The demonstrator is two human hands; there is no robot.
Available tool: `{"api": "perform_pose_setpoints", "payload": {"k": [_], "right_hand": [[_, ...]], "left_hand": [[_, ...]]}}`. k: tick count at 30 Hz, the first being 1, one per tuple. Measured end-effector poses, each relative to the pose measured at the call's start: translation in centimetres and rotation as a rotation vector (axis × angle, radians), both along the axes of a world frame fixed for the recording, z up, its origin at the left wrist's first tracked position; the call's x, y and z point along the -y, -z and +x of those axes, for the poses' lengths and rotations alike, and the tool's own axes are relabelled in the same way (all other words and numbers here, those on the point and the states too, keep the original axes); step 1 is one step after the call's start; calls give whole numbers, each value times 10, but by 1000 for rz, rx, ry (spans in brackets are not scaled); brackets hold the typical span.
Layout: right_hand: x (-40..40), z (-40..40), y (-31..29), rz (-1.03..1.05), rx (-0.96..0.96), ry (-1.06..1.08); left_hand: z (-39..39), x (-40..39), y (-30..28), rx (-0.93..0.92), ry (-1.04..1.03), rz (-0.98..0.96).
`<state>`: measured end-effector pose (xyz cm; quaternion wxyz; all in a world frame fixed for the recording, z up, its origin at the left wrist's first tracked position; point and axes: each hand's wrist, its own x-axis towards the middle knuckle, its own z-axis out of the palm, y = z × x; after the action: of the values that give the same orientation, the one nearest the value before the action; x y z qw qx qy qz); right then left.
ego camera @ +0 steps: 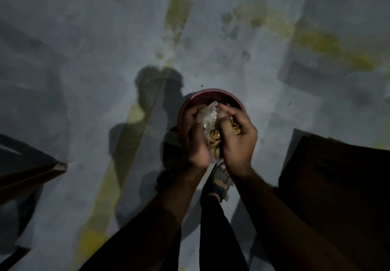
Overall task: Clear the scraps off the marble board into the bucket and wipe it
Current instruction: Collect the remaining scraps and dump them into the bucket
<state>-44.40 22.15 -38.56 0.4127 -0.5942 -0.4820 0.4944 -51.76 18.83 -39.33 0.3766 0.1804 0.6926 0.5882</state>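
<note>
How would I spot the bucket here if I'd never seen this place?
Start from the grey floor with its yellowish streaks and follow the two forearms to the left hand and right hand, cupped around scraps. The bucket sits right beneath them: the only round, reddish rim in view.

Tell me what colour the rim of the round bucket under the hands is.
Dull pinkish red: the round bucket's rim shows best in the head view, just beyond both hands.
</note>
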Motion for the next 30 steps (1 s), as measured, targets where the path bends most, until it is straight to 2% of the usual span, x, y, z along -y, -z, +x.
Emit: {"api": "perform_pose_setpoints", "payload": {"k": [4,6,8,11,12,16,19,21,24,30], "right_hand": [[-21,21,82,120,159,-142],[-31,26,117,178,239,-264],[-40,32,150,134,369,-431],[-44,48,186,-31,693,-682],[-43,54,191,-43,738,-718],[-40,66,188,58,695,-647],[-38,66,193,77,788,-665],[-37,64,205,54,884,-763],[-36,57,235,86,966,-946],[-38,45,309,-16,1109,-1091]], "left_hand": [[-4,-9,105,-386,208,-64],[-6,-15,135,-430,209,-6],[-14,-20,160,-480,280,-53],[-39,-18,188,-721,579,-392],[-45,-16,191,-788,665,-473],[-47,-13,184,-954,861,-353],[-43,-8,187,-1027,970,-400],[-38,-7,201,-1035,1031,-456],[-31,-10,233,-1054,1132,-522],[-31,-21,294,-1108,1274,-620]]}}
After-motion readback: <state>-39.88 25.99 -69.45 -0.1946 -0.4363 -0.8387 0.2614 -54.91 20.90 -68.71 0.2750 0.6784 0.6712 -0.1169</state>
